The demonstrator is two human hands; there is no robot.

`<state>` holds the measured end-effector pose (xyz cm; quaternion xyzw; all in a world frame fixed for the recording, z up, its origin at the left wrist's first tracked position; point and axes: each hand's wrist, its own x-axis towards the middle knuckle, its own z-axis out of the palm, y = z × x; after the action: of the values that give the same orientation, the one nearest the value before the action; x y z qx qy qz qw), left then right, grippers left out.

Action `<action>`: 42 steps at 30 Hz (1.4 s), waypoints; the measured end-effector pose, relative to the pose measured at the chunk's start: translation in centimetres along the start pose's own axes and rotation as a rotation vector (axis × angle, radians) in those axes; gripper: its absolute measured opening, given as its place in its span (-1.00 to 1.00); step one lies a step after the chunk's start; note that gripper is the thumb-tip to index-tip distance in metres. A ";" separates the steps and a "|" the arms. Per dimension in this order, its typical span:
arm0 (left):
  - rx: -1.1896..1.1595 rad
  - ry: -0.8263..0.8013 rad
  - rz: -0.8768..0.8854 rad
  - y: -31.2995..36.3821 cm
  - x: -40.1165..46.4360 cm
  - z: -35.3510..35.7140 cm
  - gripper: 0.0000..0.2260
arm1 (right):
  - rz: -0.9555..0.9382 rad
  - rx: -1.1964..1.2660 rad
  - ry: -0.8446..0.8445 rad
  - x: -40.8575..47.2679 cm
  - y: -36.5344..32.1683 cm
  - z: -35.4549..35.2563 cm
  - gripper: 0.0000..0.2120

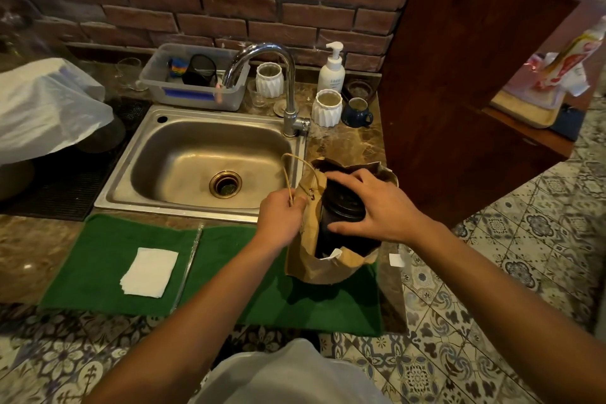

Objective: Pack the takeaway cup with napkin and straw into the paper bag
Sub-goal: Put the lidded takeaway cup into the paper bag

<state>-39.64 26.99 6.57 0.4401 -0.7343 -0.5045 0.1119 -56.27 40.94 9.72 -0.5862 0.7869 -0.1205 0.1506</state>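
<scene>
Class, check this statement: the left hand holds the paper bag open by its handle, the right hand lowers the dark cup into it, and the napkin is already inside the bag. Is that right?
Not quite. The head view shows the napkin still lying on the green towel, outside the paper bag. The rest stands: the left hand holds the handle, and the right hand lowers the cup.

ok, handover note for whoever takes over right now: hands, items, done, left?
Left hand: shut on the paper bag rim and handle, holding it open.
Right hand: grip on the black takeaway cup, partly inside the bag.
Napkin and straw lie on the green towel, left of the bag.
Done: cup going in.
Left: seat cup, add napkin and straw.
</scene>
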 end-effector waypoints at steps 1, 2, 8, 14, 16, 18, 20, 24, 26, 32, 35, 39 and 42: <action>-0.006 0.001 -0.001 0.0 0.1 -0.1 -0.80 | 0.003 0.007 -0.016 0.1 -0.1 0.0 -0.10; -0.014 0.002 -0.006 -0.1 0.1 -0.1 -0.81 | 0.011 0.028 -0.024 0.2 -0.2 -0.1 -0.12; -0.043 -0.009 -0.041 -0.4 0.2 -0.4 -0.81 | -0.019 0.030 -0.091 0.4 -1.1 -0.5 -0.23; -0.046 -0.037 -0.020 -0.7 -0.1 -0.4 -0.81 | 0.095 0.173 -0.424 1.4 -0.4 -3.4 -0.16; -0.035 -0.041 -0.009 -0.6 -0.1 -0.2 -0.80 | 0.150 0.090 -0.380 1.9 -0.1 -3.6 -0.09; -0.001 -0.027 0.018 -0.4 -0.1 0.0 -0.78 | 0.233 -0.103 -0.295 2.6 -0.5 -2.7 0.04; 0.042 0.002 0.049 -0.3 0.0 0.1 -0.77 | 0.271 -0.213 -0.265 3.1 -1.1 -1.1 0.06; 0.111 0.092 0.076 -0.4 0.3 0.1 -0.81 | 0.283 -0.293 -0.206 4.1 -1.2 1.0 0.03; 0.112 0.109 0.079 -0.5 0.3 0.3 -0.84 | 0.278 -0.372 -0.208 4.3 -1.5 1.6 -0.04; 0.064 0.074 0.069 -0.5 0.2 1.1 -0.87 | 0.262 -0.370 -0.214 3.8 -1.9 1.3 -0.14; 0.018 0.062 0.064 -0.4 0.2 1.1 -0.87 | 0.210 -0.336 -0.139 2.5 -3.1 -0.4 -0.18; -0.049 0.054 0.091 -0.8 0.2 0.7 -0.85 | 0.137 -0.214 0.081 1.0 -4.9 -3.9 -0.38; -0.151 0.025 0.084 -1.0 0.0 0.2 -0.71 | 0.133 -0.201 0.226 0.8 -6.6 -6.1 -0.52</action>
<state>-39.25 27.04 5.65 0.4053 -0.7106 -0.5478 0.1750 -52.99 38.37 17.71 -0.5277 0.8439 -0.0961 0.0091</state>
